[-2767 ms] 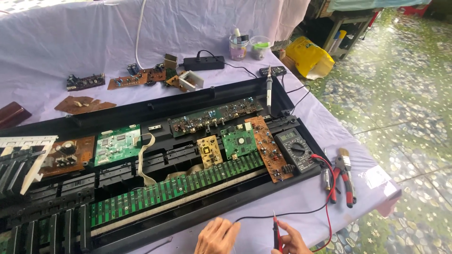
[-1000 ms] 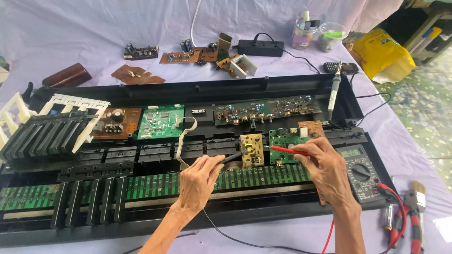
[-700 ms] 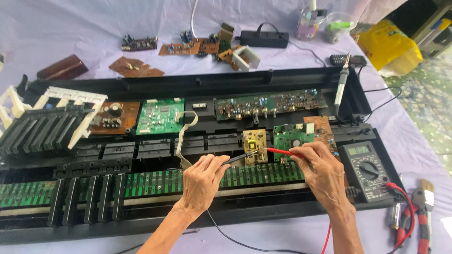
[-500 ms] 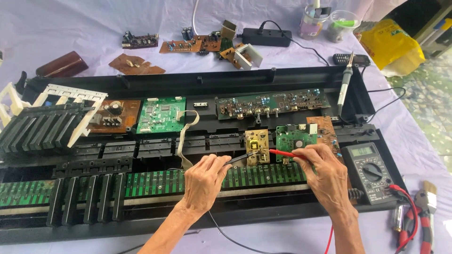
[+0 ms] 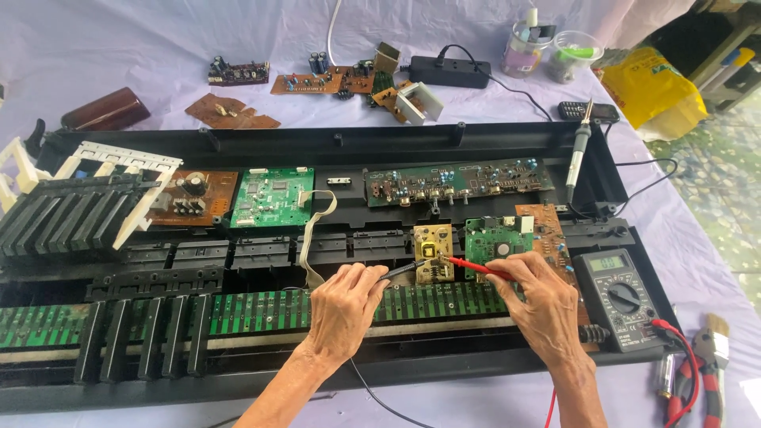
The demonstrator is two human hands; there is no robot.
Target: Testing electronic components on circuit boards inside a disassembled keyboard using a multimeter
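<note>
left hand [image 5: 342, 305] pinches black probe [image 5: 400, 271], right hand [image 5: 543, 301] pinches red probe [image 5: 474, 267], tips on small yellow board [image 5: 434, 252]; light, stiff, fragile, hold by edges.

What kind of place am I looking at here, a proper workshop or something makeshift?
Likely a makeshift electronics repair spot: a cloth-covered table holding an opened keyboard case, loose circuit boards, a multimeter and a soldering iron. Tiled floor alongside suggests a home or yard.
</note>
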